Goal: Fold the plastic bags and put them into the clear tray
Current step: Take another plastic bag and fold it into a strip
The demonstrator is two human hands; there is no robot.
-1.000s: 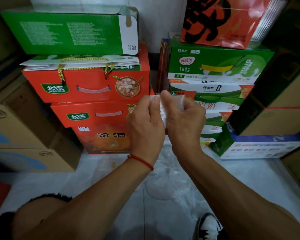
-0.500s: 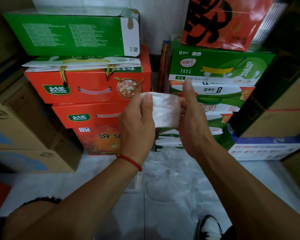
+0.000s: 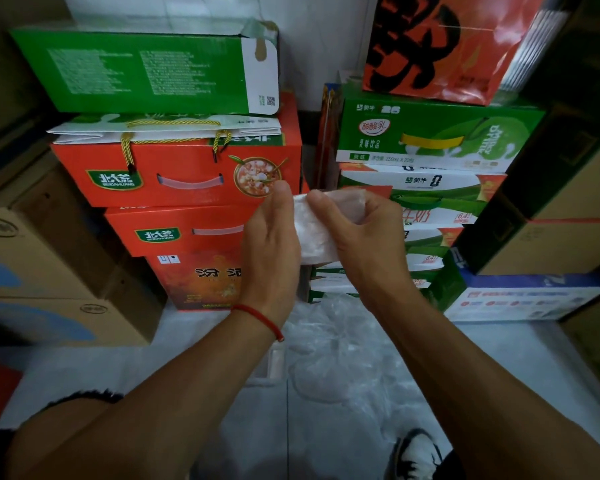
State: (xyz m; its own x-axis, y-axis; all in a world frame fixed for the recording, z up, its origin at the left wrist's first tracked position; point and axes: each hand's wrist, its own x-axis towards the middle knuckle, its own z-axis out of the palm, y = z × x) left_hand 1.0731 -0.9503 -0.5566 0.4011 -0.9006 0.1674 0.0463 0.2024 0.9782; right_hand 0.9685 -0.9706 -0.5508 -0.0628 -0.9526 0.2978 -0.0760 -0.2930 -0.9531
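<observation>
At nine o'clock the plain brown cardboard cartons (image 3: 45, 271) are sitting stacked on the pale tiled floor (image 3: 187, 341), and just right of them the red printed gift boxes with clear handles (image 3: 174, 178) are standing under a long green carton (image 3: 142, 67).

Your left hand (image 3: 271, 244) is gripping the left edge of the small folded white plastic bag (image 3: 314, 233), thumb up along it and fingers curled behind. The bag is being held in the air at the centre of the view, touching both hands. Your right hand (image 3: 364, 233) is closing over its upper right corner, thumb on the front and fingers wrapped round the back. The packet's long axis is running roughly twelve to six o'clock.

At six o'clock from the hands, well below them, a loose heap of crumpled clear plastic bags (image 3: 340, 351) is lying on the floor. A clear rectangular plastic tray (image 3: 274, 362) seems to be peeking out at the heap's left edge, under your left wrist; most of it is hidden. So the drop looks like going straight down toward you, and your left hand is the nearer one.

At three o'clock the green and white milk-drink cartons (image 3: 426, 140) are standing stacked.
</observation>
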